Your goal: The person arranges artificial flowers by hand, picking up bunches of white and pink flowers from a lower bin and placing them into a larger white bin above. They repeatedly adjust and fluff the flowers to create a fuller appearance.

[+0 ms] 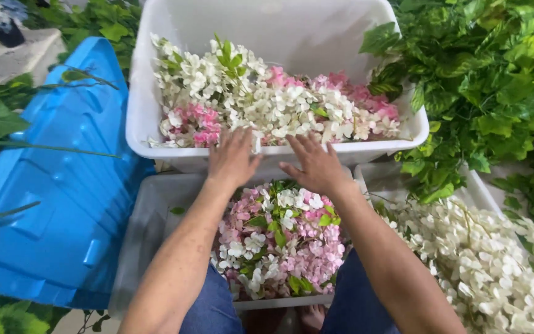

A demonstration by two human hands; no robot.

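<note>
There is only one view, from a camera on the person's head, and it looks steeply down and a little forward. It is near the work: both forearms enter from the bottom edge, and the left hand (233, 158) and the right hand (316, 166) lie near the middle of the frame. The person's knees in blue trousers show at the bottom edge, so the camera is almost above the lap. The white tub (156, 93) of flowers fills the top centre, the blue container (63, 185) takes the left side, and green leaves (495, 80) fill the upper right corner. No second view shares this scene.
</note>
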